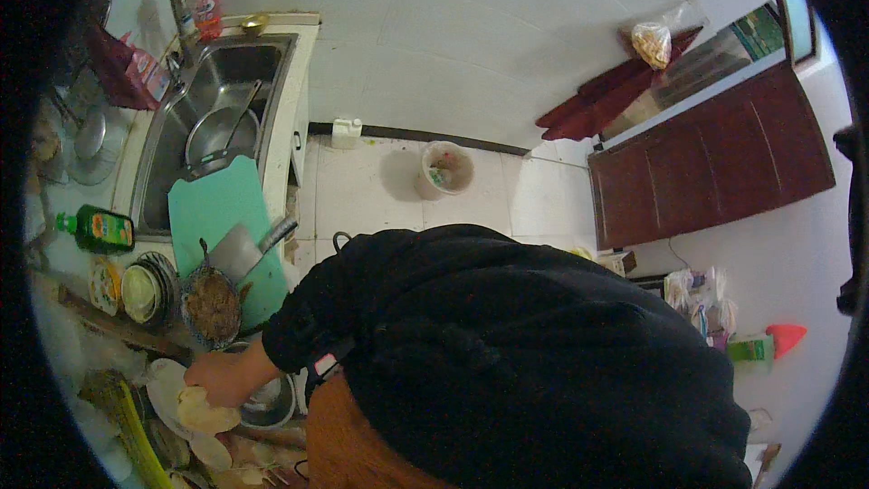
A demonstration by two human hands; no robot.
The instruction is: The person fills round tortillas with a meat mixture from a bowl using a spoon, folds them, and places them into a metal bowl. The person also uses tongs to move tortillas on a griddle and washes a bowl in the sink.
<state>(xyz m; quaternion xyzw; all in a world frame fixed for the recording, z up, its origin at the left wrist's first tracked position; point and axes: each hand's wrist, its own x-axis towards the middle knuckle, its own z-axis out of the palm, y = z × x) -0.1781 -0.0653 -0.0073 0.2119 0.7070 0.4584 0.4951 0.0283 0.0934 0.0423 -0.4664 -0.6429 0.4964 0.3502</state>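
My right hand (222,378), at the end of a black sleeve, reaches down over the crowded counter at lower left. Its fingers close on a pale yellowish, rounded piece (206,411) that looks like dough. A white plate (163,388) lies partly under the hand, and a steel bowl (276,401) stands right beside it. Just beyond is a patterned bowl of brown minced food (212,304) with a spoon in it. Another pale oval piece (212,452) lies below the held one. My left hand does not show.
A teal cutting board (204,208) bearing a cleaver (237,252) overlaps the sink (237,59), which holds a steel pan (222,131). Nearby are a green bottle (104,228) and stacked bowls (145,290). A bin (444,170) and white jug (346,133) stand on the floor.
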